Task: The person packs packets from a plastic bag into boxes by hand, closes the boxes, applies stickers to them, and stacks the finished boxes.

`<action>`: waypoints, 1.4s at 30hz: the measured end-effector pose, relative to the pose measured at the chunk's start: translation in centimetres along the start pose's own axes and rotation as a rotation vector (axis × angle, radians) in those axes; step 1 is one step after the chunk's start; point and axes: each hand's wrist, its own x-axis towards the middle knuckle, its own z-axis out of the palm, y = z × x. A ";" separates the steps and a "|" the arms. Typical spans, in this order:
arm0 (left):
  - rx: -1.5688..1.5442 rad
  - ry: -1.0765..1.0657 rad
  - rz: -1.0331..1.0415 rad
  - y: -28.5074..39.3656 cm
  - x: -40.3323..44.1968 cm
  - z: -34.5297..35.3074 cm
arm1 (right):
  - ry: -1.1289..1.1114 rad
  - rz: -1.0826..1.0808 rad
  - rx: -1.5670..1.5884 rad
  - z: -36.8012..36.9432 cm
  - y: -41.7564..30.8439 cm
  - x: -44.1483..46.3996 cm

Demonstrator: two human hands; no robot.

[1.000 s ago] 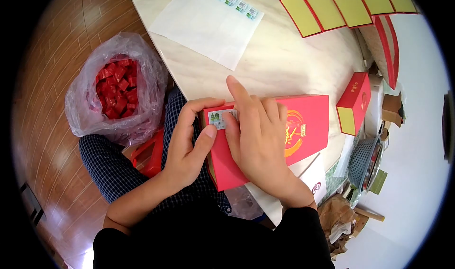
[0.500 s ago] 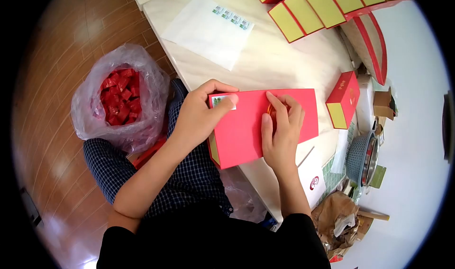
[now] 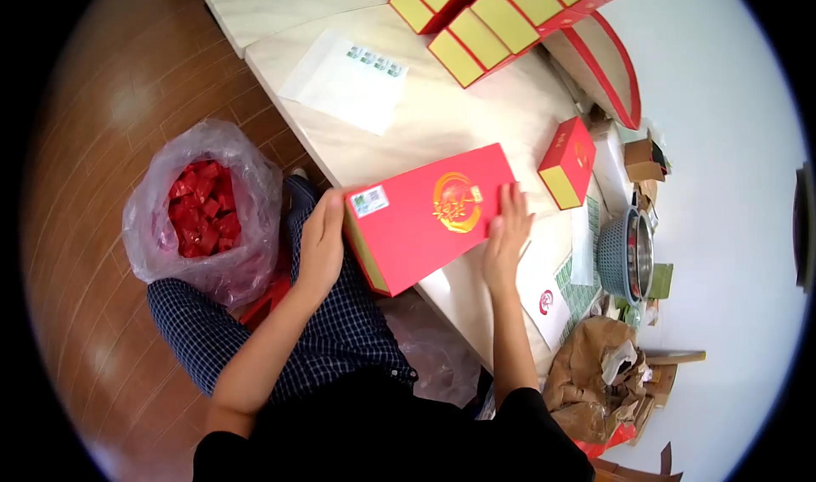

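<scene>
A red gift box (image 3: 404,227) with yellow-gold sides lies at the table's near edge, partly overhanging it. Its lid bears a gold round emblem (image 3: 457,203) and, at the left corner, a small white-and-green sticker (image 3: 369,201). My left hand (image 3: 323,240) is closed around the box's left end, thumb along the edge. Against the opposite end, my right hand (image 3: 507,240) grips with fingers held nearly straight. The box sits between both hands. Further up the table is a white backing sheet (image 3: 344,91) with a row of similar stickers.
Rows of red-and-gold boxes (image 3: 501,27) stand at the far end. A smaller red box (image 3: 568,163) is to the right, near a blue-grey basket (image 3: 614,252). On the floor at left, a clear plastic bag (image 3: 149,235) holds red pieces. Crumpled brown paper (image 3: 586,380) lies lower right.
My left thumb has come off the sticker to the box's left edge. My right hand has slid from the lid to the right end, uncovering the emblem. The view has shifted.
</scene>
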 end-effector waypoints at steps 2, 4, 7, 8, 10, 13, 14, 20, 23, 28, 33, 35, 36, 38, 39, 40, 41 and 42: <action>-0.095 -0.029 -0.038 -1.2 -2.2 -0.4 | -0.055 -0.118 0.105 -0.3 -2.6 -1.6; -0.268 -0.027 -0.195 -0.6 -4.4 0.1 | -0.136 -0.253 0.220 -0.3 -5.0 -3.5; -0.437 -0.039 -0.381 0.9 -5.6 -0.6 | -0.230 -0.465 0.229 -0.8 -7.1 -6.4; -0.445 -0.055 -0.403 1.6 -5.7 -1.1 | -0.211 -0.456 0.226 -0.7 -7.3 -6.9; -0.388 -0.078 -0.391 4.0 -6.3 -1.7 | -0.021 -0.597 0.298 -0.4 -7.7 -7.6; -0.420 -0.265 -0.139 8.8 -7.8 -1.7 | 0.350 -0.486 0.420 -1.8 -8.7 -5.0; -0.408 -0.330 -0.037 10.2 -8.1 -1.4 | 0.398 -0.410 0.521 -3.8 -10.0 -4.0; 0.326 -0.337 0.615 10.5 -5.5 0.6 | 0.385 0.280 1.445 -7.9 -10.0 1.0; 0.865 -0.431 0.605 8.4 -4.0 1.3 | 0.154 0.637 1.522 -6.5 -7.1 1.2; 1.029 -0.446 0.615 5.7 -2.7 2.6 | 0.239 0.750 1.098 -0.8 1.9 -0.6; 1.081 -0.441 0.617 5.8 -2.5 3.3 | 0.800 0.388 0.246 -4.4 17.9 1.1; 1.101 -0.448 0.615 5.6 -2.7 3.3 | 0.751 0.493 0.073 -5.1 26.3 0.9; 1.119 -0.440 0.609 5.6 -2.7 3.4 | 0.666 0.598 -0.020 -5.6 29.6 0.8; 1.132 -0.440 0.603 5.7 -2.7 3.5 | 0.568 0.699 -0.102 -5.9 34.2 0.7; 1.132 -0.439 0.590 5.8 -2.7 3.6 | 0.511 0.728 -0.190 -5.9 35.9 0.6; 1.130 -0.437 0.577 5.8 -2.7 3.6 | 0.453 0.755 -0.281 -5.8 37.5 0.5; 1.135 -0.437 0.573 5.8 -2.7 3.7 | 0.448 0.756 -0.277 -5.6 39.3 0.5; 1.136 -0.432 0.574 5.8 -2.6 3.7 | 0.418 0.778 -0.312 -5.3 41.0 0.6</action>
